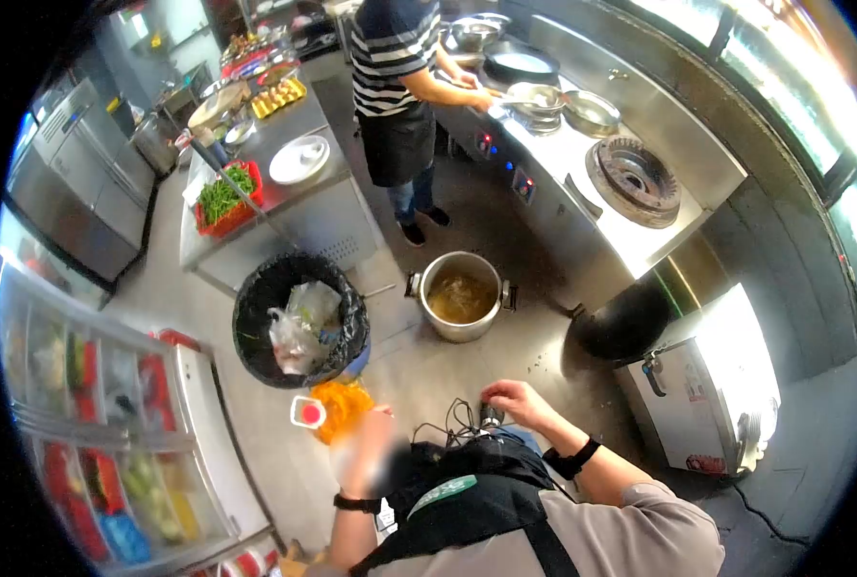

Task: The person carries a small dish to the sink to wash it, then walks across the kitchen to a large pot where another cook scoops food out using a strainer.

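Note:
My left hand [363, 444] is low in front of me, partly smeared by blur. Its fingers reach to the edge of a bright orange, crinkled thing [344, 408] that looks like a plastic bag; whether they grip it cannot be made out. Beside that, on its left, shows a small white square-topped thing with a red middle [307, 413]. Close to my apron, my right hand [517, 398] has its fingers bent inward, with nothing visible in them. Black cords [455, 419] lie between my hands, and a dark shoe shows under the right one.
A black-lined bin [255, 327] holds plastic bags. Past it, a metal pot [463, 330] of brownish liquid stands on the floor. A person [397, 106] works at the stove [630, 240]. Left are a steel counter [294, 226], a red basket of greens [224, 204] and a glass-front fridge [121, 433].

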Tool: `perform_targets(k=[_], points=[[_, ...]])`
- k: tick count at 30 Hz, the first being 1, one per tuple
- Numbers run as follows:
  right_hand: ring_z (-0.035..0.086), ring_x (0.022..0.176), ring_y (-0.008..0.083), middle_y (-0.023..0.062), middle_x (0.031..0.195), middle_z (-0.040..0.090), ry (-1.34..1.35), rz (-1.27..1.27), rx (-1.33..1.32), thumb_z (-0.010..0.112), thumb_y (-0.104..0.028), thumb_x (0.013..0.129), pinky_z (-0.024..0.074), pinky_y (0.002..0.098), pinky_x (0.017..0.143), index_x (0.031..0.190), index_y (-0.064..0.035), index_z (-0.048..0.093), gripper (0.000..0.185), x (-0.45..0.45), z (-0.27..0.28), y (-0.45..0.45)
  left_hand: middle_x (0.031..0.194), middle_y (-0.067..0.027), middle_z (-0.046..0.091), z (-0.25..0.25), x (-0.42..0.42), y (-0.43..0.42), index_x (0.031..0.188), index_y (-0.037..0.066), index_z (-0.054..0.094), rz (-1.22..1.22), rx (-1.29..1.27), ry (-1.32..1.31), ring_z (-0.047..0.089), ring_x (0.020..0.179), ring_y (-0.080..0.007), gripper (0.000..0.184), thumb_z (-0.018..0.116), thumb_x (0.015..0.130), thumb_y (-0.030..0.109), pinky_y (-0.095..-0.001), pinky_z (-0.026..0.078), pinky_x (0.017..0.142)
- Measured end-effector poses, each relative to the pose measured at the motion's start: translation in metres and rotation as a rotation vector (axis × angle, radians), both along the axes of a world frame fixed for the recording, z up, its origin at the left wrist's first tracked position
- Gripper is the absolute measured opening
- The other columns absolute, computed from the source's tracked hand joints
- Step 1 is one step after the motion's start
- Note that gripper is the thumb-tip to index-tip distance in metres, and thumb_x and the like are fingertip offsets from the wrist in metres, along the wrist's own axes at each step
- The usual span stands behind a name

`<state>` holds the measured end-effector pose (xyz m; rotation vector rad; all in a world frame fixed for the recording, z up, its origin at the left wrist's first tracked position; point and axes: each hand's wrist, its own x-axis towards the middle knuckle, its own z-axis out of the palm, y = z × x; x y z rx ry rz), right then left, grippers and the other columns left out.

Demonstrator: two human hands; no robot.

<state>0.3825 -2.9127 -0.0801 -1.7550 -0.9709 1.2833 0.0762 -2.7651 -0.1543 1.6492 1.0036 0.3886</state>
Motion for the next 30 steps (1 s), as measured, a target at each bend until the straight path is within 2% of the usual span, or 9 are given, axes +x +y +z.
perform_targets(k=[1,3,6,7,8,11,17,23,30], points=[[0.061,0.098,0.0186,0.0124,0.107,0.066,0.038,0.052,0.021,0.054,-0.01,0.085,0.0482,0.0313,0.087,0.114,0.0003,0.061,0.031,-0.019,0.023,0.004,0.096,-0.0071,0.062,0.002,0.001,-0.008,0.114,0.002,0.054,0.06,-0.065,-0.154,0.061,0.089,-0.0174,0.026,0.055,0.092,0.016,-0.031,0.049,0.078],[0.058,0.101,0.0162,0.0088,0.109,0.064,0.196,0.19,0.124,0.055,-0.012,0.088,0.0451,0.0291,0.09,0.118,0.0008,0.058,0.032,-0.05,0.027,0.006,0.101,-0.0076,0.061,0.066,0.026,-0.022,0.115,0.001,0.053,0.022,0.001,-0.013,0.06,0.093,-0.0173,0.027,0.051,0.095,0.017,-0.0313,0.047,0.081],[0.054,0.106,0.015,0.0094,0.117,0.06,0.309,0.422,0.181,0.054,-0.011,0.09,0.0446,0.0293,0.091,0.127,0.0001,0.05,0.039,-0.091,0.032,0.008,0.115,-0.0101,0.057,0.103,0.044,-0.042,0.119,0.002,0.051,0.054,0.202,-0.249,0.057,0.1,-0.0172,0.029,0.045,0.097,0.02,-0.031,0.043,0.089],[0.054,0.107,0.0147,0.0092,0.119,0.059,0.316,0.478,0.262,0.055,-0.011,0.09,0.0446,0.0294,0.091,0.129,0.0002,0.049,0.041,-0.101,0.031,0.009,0.115,-0.0101,0.057,0.106,0.049,-0.046,0.119,0.002,0.051,0.045,0.218,-0.252,0.057,0.1,-0.0172,0.029,0.045,0.097,0.02,-0.031,0.043,0.089],[0.05,0.119,0.025,0.0186,0.13,0.052,0.422,0.569,0.188,0.055,-0.009,0.086,0.0384,0.0371,0.103,0.133,0.0058,0.041,0.051,-0.107,0.056,0.011,0.116,-0.0106,0.056,0.107,0.053,-0.052,0.119,0.001,0.051,0.066,0.3,-0.294,0.057,0.101,-0.0179,0.03,0.045,0.097,0.02,-0.0315,0.043,0.09],[0.039,0.128,0.023,0.0169,0.139,0.042,0.482,0.584,0.3,0.054,-0.005,0.082,0.0302,0.0365,0.109,0.138,0.0049,0.032,0.061,-0.116,0.048,0.008,0.12,-0.0117,0.054,0.124,0.06,-0.06,0.12,0.0,0.05,0.072,0.541,-0.342,0.056,0.102,-0.0201,0.032,0.04,0.098,0.022,-0.0324,0.042,0.092],[0.042,0.126,0.0245,0.0183,0.136,0.045,0.47,0.637,0.314,0.053,-0.007,0.081,0.0333,0.0359,0.106,0.135,0.0052,0.037,0.058,-0.09,0.074,-0.006,0.119,-0.0132,0.053,0.14,0.081,-0.077,0.122,0.0,0.049,0.224,0.639,-0.293,0.057,0.101,-0.0232,0.043,0.032,0.1,0.033,-0.0353,0.044,0.088],[0.048,0.119,0.0238,0.0167,0.127,0.052,0.28,0.707,0.345,0.059,-0.002,0.076,0.04,0.0351,0.099,0.13,0.0025,0.043,0.057,-0.058,0.054,-0.023,0.122,-0.0131,0.052,0.124,0.108,-0.098,0.125,0.001,0.046,0.251,0.473,-0.327,0.056,0.103,-0.0239,0.057,0.024,0.099,0.047,-0.0366,0.043,0.091],[0.046,0.118,0.0362,0.0212,0.126,0.045,0.067,0.725,0.548,0.058,-0.002,0.072,0.0409,0.0377,0.098,0.127,0.004,0.044,0.058,-0.046,0.055,-0.043,0.124,-0.0145,0.051,0.106,0.121,-0.099,0.128,0.003,0.041,0.348,0.189,-0.594,0.055,0.103,-0.0218,0.061,0.028,0.097,0.053,-0.0344,0.043,0.09]])
